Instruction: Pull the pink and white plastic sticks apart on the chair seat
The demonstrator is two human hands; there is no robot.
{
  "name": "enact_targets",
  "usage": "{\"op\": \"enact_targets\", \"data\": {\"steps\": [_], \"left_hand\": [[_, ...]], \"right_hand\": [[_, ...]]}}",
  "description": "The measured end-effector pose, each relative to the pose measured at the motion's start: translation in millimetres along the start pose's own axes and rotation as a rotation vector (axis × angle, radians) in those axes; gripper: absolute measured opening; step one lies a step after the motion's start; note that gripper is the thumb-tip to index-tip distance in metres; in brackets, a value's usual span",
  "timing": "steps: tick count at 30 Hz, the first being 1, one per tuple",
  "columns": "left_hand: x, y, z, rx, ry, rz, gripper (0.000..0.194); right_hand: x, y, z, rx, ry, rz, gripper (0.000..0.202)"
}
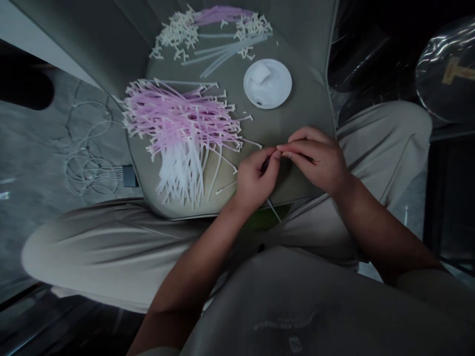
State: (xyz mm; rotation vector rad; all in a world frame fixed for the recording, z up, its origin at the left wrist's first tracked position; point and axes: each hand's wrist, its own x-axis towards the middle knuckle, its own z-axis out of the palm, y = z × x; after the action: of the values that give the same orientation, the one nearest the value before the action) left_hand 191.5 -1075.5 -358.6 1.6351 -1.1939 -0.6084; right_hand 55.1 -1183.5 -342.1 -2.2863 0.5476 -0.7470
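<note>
My left hand is closed in a pinch, with a thin white tube sticking out below it toward my lap. My right hand is closed too, its thumb and fingertips meeting those of my left. Whatever sits between the right fingertips is too small and covered to make out. Left of my hands lies a large pile of pink and white tubes, many with small white end fittings. Loose white tubes fan out at the pile's lower side.
A white round dish holding a white lump stands beyond my hands on the grey chair seat. Small white connectors and pink tubes lie at the back. Coiled cables are on the floor at left.
</note>
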Motion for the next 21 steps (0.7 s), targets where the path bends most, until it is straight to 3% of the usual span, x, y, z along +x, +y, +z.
{"op": "enact_targets", "data": {"steps": [12,21], "left_hand": [[3.3,3.2,-0.4,-0.149,0.071,-0.045,0.027],[-2.4,0.8,-1.7,-0.05,-0.024,-0.012,0.032]], "right_hand": [[2.0,-3.6,2.1,0.107,0.018,0.059,0.019],[2.1,-3.2,5.7,0.085,0.01,0.105,0.011]]}}
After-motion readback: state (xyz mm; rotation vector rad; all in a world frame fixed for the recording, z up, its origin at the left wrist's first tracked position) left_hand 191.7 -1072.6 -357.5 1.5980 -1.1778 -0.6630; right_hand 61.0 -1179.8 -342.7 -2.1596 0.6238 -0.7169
